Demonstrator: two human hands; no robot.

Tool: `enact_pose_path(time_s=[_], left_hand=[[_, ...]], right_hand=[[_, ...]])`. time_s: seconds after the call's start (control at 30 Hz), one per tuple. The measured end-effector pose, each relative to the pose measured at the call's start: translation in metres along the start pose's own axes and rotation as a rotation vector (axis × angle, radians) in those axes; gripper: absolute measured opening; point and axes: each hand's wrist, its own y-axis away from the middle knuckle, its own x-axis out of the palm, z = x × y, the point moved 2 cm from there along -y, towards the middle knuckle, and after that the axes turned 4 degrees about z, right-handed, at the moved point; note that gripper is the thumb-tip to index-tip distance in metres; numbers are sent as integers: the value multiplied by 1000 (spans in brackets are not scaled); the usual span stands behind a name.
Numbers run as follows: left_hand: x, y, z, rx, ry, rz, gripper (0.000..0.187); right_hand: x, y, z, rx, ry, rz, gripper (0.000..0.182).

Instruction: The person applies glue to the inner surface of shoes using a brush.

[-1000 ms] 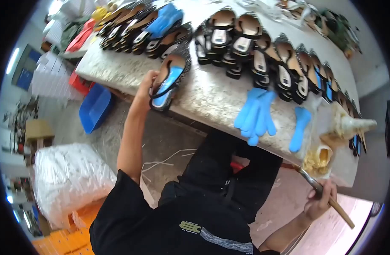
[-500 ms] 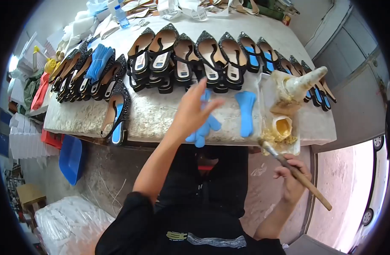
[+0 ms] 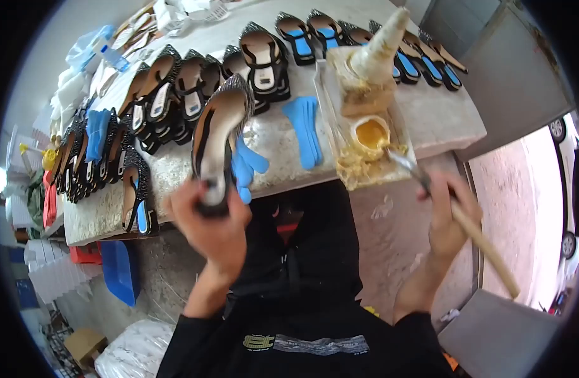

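My left hand (image 3: 208,223) is closed round the heel of a glittery pointed slingback shoe (image 3: 221,129), lifted in front of the table edge with its toe up and its pale inside showing. In my right hand (image 3: 452,211) is a wooden-handled brush (image 3: 485,246). Its bristle end reaches the rim of a small round pot (image 3: 369,133) of yellow glue, and the tip is partly hidden there. Glue cakes the tray (image 3: 321,94) around the pot. Blue insole pads (image 3: 305,132) lie left of the tray, and more blue pads (image 3: 250,159) are partly behind the held shoe.
Slingback shoes (image 3: 157,94) stand in rows across the worktable (image 3: 283,173), some with blue pads inside. A glue-crusted cone-topped container (image 3: 368,75) rises from the tray. A bundle of blue strips (image 3: 98,135) sits on the left shoes. Below is a blue bin (image 3: 120,271).
My left hand has taken hold of a shoe and brought it toward me. The brush in my right hand has moved to the glue pot. The view has turned to the right.
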Motion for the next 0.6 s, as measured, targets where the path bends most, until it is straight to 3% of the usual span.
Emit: enact_pose_path(time_s=[0.03,0.13,0.2,0.23,0.27,0.37,0.4,0.53,0.6], left_hand=[[-11,29,-7,43,88,12,52],[-22,94,-14,79,190,150,45],[-17,122,-6,34,330,260,53],[-17,123,-5,16,336,261,53],[-15,122,-1,-228,575,309,56],[-8,119,9,-976,1277,417,67],[-4,117,17,-982,1282,418,67],[27,114,59,-1118,1537,793,70],[34,108,57,-1064,1587,793,68]], right_hand=[[11,-16,2,65,106,12,19],[53,-59,-5,77,277,127,26],[55,-69,-17,224,130,260,28],[47,-69,-8,268,68,213,29],[38,-71,4,312,7,170,30],[6,-77,24,17,-88,108,29],[6,-76,21,18,-80,109,29],[17,-67,-9,284,-24,192,23],[-30,-61,-2,-42,-238,79,22]])
